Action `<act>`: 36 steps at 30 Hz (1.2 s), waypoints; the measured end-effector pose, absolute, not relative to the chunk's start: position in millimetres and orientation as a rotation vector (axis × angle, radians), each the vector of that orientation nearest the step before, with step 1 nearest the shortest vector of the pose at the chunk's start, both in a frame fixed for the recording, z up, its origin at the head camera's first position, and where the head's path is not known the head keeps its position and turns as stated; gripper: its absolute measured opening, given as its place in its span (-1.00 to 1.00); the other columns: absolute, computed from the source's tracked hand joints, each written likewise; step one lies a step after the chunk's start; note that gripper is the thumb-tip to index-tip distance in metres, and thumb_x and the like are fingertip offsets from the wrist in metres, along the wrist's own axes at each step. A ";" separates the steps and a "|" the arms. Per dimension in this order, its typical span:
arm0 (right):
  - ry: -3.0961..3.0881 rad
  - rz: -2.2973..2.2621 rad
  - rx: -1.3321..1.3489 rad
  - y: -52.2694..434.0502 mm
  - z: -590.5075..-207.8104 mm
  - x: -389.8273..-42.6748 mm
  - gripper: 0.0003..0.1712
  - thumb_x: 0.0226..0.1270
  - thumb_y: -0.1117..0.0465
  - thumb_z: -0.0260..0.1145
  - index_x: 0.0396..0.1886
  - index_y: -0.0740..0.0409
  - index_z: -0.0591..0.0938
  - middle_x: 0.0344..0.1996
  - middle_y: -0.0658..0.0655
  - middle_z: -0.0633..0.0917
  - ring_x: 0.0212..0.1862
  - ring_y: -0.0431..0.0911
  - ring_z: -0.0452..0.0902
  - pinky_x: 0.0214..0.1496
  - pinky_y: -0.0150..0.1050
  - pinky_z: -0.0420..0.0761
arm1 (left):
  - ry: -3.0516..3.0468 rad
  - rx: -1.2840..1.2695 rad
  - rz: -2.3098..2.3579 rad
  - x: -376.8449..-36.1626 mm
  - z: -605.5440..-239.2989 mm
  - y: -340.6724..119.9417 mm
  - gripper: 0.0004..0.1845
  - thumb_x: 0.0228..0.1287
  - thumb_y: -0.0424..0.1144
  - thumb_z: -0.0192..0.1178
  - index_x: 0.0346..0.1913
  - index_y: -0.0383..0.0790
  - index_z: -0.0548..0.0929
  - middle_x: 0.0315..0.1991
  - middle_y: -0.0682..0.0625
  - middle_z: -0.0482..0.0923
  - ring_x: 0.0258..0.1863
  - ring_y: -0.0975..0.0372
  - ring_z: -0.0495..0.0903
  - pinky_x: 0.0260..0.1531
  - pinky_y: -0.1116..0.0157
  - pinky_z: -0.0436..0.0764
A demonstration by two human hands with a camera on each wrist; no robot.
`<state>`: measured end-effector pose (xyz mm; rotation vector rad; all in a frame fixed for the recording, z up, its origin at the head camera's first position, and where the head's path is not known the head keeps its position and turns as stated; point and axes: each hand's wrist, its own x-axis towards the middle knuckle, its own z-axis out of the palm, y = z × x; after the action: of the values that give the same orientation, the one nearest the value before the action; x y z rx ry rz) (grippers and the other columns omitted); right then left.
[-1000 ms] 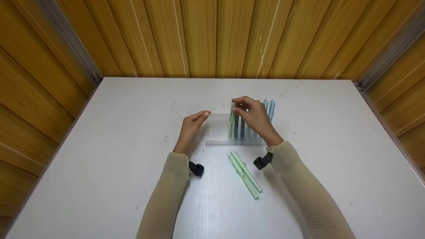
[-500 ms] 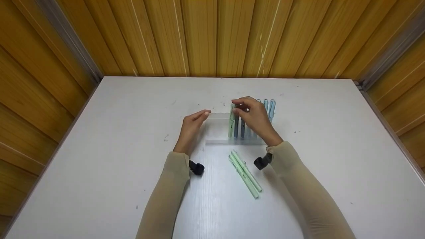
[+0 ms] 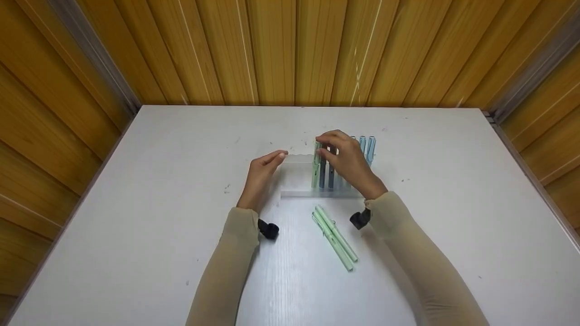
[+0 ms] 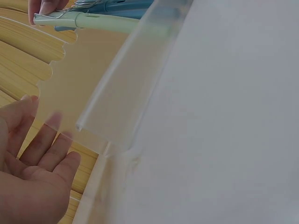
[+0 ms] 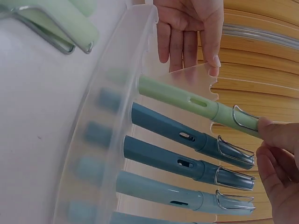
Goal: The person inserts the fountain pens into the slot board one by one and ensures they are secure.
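My right hand (image 3: 349,160) pinched the green pen (image 5: 196,102) standing in the clear rack (image 3: 297,179); my left hand (image 3: 263,172), fingers relaxed, steadied the rack's end.

2 pens (image 3: 335,237) lie on the table (image 3: 136,217) before the rack (image 3: 299,181) of upright pens (image 3: 369,149).

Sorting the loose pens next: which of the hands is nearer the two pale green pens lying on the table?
Right hand, slightly; it is beyond the two pale green pens, at the rack. Left hand is beyond, leftward.

White table (image 3: 158,217): pen rack (image 3: 299,179), 2 green pens (image 3: 335,237).
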<state>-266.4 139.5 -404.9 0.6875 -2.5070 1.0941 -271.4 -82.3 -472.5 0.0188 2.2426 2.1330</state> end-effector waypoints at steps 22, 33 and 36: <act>-2.598 0.814 0.771 137.9 -402.5 -279.6 -0.67 0.27 0.26 0.35 0.04 0.21 0.66 0.05 0.14 0.63 0.20 -0.02 0.46 0.26 -0.18 0.52 | 2.290 0.009 2.117 -270.8 -472.7 -81.1 -0.65 0.33 0.00 0.20 0.06 -0.09 0.69 0.13 0.06 0.61 0.27 0.23 0.46 0.34 0.19 0.37; -2.699 0.820 0.685 137.3 -402.5 -281.9 -0.64 0.29 0.21 0.34 0.07 0.14 0.65 0.12 0.12 0.61 0.32 -0.01 0.38 0.38 -0.10 0.40 | 2.251 0.010 2.139 -271.3 -474.3 -81.4 -0.64 0.32 -0.01 0.21 0.07 -0.10 0.68 0.15 0.04 0.60 0.28 0.20 0.45 0.35 0.20 0.36; -2.700 0.823 0.676 137.0 -401.9 -283.2 -0.64 0.30 0.20 0.34 0.08 0.14 0.64 0.13 0.11 0.61 0.33 -0.01 0.37 0.38 -0.10 0.40 | 2.235 0.003 2.155 -272.5 -473.6 -81.6 -0.65 0.32 -0.02 0.22 0.06 -0.09 0.69 0.15 0.04 0.60 0.28 0.21 0.45 0.34 0.20 0.37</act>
<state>-283.2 137.0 -401.9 0.6763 -2.6999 0.8233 -272.5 -81.6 -473.6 0.0026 2.2350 2.1546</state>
